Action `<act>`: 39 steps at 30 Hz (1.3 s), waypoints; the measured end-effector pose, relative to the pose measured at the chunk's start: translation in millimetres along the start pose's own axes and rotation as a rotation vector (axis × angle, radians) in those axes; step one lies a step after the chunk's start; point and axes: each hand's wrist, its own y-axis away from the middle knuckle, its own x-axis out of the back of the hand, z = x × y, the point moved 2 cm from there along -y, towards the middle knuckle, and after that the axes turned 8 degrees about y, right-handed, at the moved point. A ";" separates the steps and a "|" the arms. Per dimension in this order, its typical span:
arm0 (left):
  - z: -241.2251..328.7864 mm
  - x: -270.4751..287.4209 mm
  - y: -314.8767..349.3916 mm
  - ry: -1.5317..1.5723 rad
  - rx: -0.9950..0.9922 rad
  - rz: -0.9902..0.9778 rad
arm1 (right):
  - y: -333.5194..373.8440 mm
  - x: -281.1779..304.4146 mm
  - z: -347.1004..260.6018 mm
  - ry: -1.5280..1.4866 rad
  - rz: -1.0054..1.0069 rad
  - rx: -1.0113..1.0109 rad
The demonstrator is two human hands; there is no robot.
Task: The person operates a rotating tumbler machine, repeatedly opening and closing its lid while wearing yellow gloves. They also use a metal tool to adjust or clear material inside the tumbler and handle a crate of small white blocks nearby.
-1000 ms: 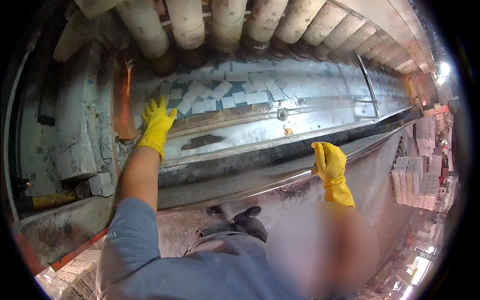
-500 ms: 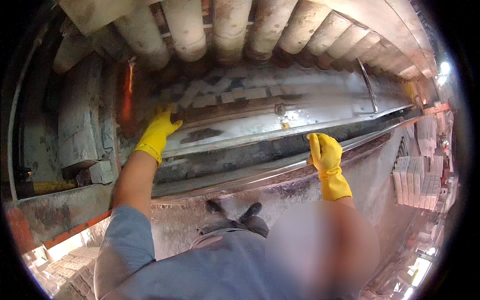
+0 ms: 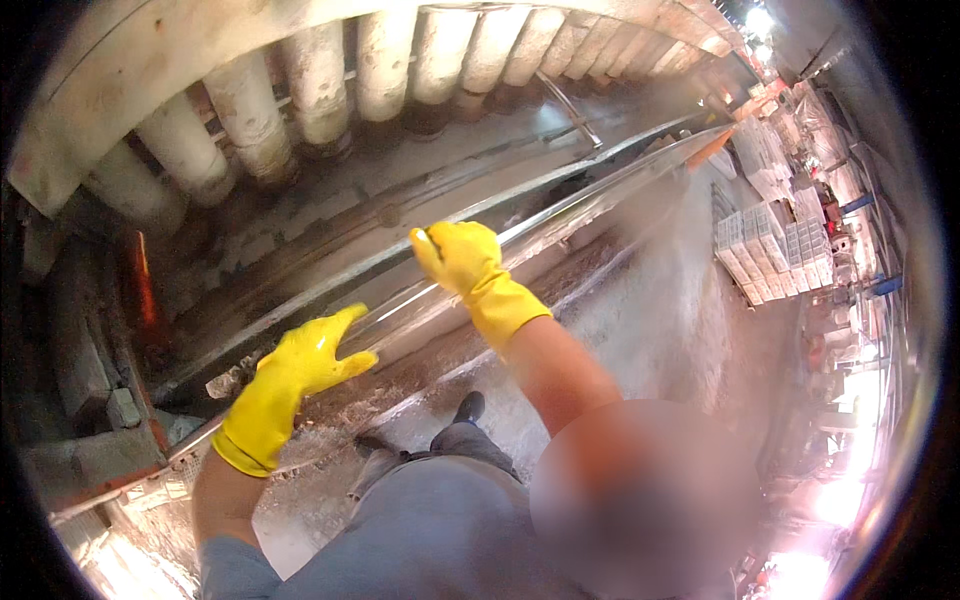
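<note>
My left hand point(image 3: 305, 368), in a yellow rubber glove, hovers at the near edge of a long trough point(image 3: 300, 215), its thumb and fingers apart and nothing seen in them. A rough greyish lump point(image 3: 228, 382) lies beside its wrist. My right hand point(image 3: 462, 255), gloved the same way, is closed in a fist over the trough's near side. Whatever that fist holds, if anything, is hidden. A shiny metal rail point(image 3: 590, 200) runs past the right hand along the near side; I cannot tell whether the glove touches it.
Thick pale cylinders point(image 3: 320, 90) stand in a row along the trough's far side. An orange glow point(image 3: 145, 280) shows at the left end. Stacked pale blocks point(image 3: 770, 250) stand at the right. A thin metal bar point(image 3: 570, 112) leans across the trough's far part.
The view has turned to the right. My left hand has drawn back from inside the trough towards me, and the right fist has come closer to it. Pale rectangular pieces in the trough no longer show.
</note>
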 end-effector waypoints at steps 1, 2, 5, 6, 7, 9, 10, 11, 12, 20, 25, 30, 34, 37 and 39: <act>0.8 -8.2 -4.1 -0.102 0.021 0.079 | 0.2 -2.8 3.4 -0.012 0.034 0.014; -6.2 -14.3 -10.4 -0.210 0.046 0.160 | -2.7 -4.4 2.6 0.002 0.045 0.034; 3.3 -9.9 -19.7 -0.287 0.227 0.188 | -7.1 -1.3 1.9 -0.040 0.076 0.027; 9.2 -6.5 -20.4 -0.289 0.269 0.181 | -7.6 -2.1 1.8 -0.029 0.047 -0.021; 15.4 -2.4 -18.0 -0.297 0.316 0.176 | -10.5 -4.0 -0.1 -0.063 0.057 -0.001; 21.3 -1.0 -19.3 -0.291 0.387 0.200 | -10.3 -7.6 2.1 -0.116 0.066 0.029; 23.0 -3.0 -18.4 -0.285 0.425 0.219 | -8.8 3.0 1.3 -0.145 0.029 0.038; 25.8 -5.8 -18.4 -0.281 0.461 0.237 | -7.9 1.5 5.1 -0.175 0.042 0.079; 29.5 -9.0 -19.5 -0.301 0.497 0.306 | -8.3 -1.3 8.6 -0.203 0.055 0.119; 32.6 -27.5 -12.0 -0.522 0.351 0.638 | -13.4 23.1 44.4 -0.297 0.021 0.216; 37.3 -19.0 -20.8 -0.419 0.463 0.515 | -28.2 30.9 111.9 -0.106 0.004 0.065; 48.2 -8.1 -30.0 -0.413 0.536 0.371 | -34.3 37.4 190.1 0.005 0.137 0.018; 37.8 -10.4 -20.9 -0.379 0.236 0.495 | -47.7 39.5 231.3 0.078 0.027 -0.088; 43.7 -0.8 -1.0 -0.254 0.046 0.585 | -61.8 48.0 227.5 -0.033 -0.132 -0.387; 39.4 8.1 15.5 -0.057 0.023 0.626 | -66.9 39.8 244.4 0.052 -0.149 -0.413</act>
